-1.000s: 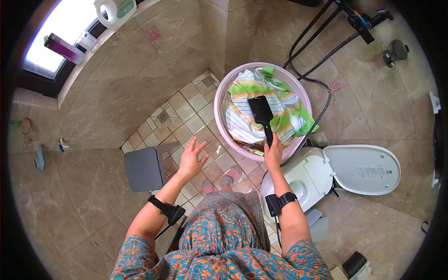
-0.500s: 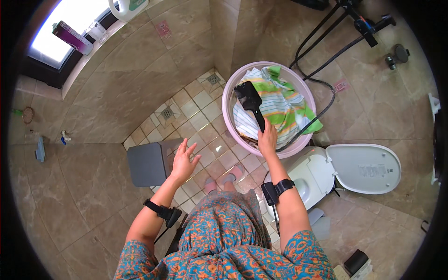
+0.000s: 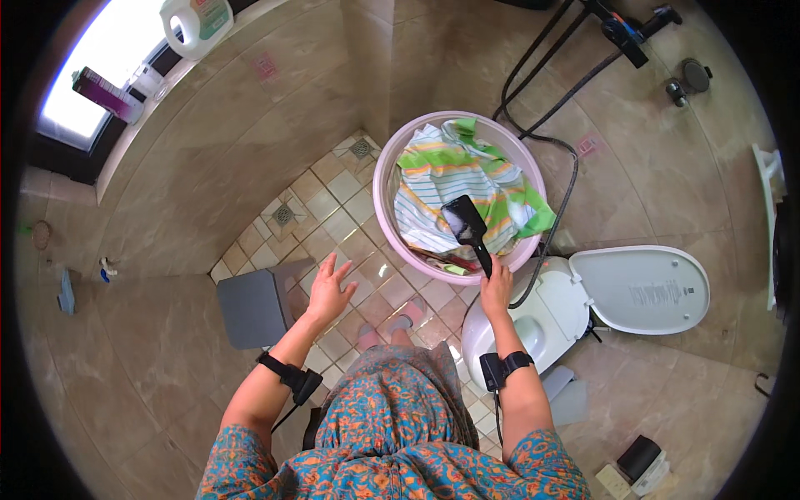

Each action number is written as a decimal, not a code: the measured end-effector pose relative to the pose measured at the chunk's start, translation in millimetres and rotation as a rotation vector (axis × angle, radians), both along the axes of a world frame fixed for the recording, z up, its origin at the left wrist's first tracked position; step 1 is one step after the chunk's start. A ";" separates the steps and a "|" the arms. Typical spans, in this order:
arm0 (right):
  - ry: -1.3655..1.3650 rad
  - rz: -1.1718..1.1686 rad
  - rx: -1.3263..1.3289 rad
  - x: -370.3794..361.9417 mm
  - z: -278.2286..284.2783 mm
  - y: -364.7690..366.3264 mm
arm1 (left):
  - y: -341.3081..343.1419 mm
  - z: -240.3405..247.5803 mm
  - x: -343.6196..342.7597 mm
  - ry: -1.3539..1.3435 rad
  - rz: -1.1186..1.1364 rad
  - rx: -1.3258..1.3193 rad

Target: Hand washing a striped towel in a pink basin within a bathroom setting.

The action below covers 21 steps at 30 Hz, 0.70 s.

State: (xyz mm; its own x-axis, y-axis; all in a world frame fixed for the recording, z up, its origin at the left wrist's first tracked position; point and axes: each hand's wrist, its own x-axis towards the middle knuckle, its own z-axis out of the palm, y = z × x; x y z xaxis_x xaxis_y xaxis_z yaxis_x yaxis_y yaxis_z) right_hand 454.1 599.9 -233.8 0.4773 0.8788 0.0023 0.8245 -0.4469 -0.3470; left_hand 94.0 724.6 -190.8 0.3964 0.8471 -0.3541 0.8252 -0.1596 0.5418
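My right hand point(image 3: 497, 287) is wrapped round the handle of a black handheld shower head point(image 3: 467, 225). The wide, squarish head hangs over the near part of a pink basin point(image 3: 386, 208). In the basin lies a crumpled striped cloth point(image 3: 433, 179), white, green, orange and blue, one green corner draped over the right rim. A bit of other, darker fabric shows at the near inside edge. Whether water comes out I cannot tell. My left hand point(image 3: 329, 292) is held in the air with its fingers spread and nothing in them, left of the basin and near a grey stool point(image 3: 250, 308).
A black hose point(image 3: 571, 187) loops past the basin's right side. The toilet point(image 3: 542, 312) stands right of it with its lid point(image 3: 642, 287) up. Bottles, among them a white jug point(image 3: 196, 25), stand on the window ledge. Floor drains point(image 3: 283, 214) are set in the tiles.
My right hand has drawn the shower head back from the basin's middle toward its near rim. The left hand stays spread in the air. The view has shifted slightly.
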 end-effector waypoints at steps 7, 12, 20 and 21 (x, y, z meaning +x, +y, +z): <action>0.094 -0.183 0.066 37.0 -6.1 18.8 | 17.9 -0.2 58.1 0.005 -0.111 -0.001; 0.166 -0.201 0.224 50.8 -14.2 65.2 | 28.3 -4.5 104.1 -0.034 -0.155 0.039; 0.230 -0.154 0.336 46.7 -9.8 151.9 | 39.2 -9.7 167.2 -0.161 -0.194 0.053; 0.318 -0.164 0.255 35.9 0.6 165.4 | 41.2 -14.1 164.8 -0.136 -0.200 0.049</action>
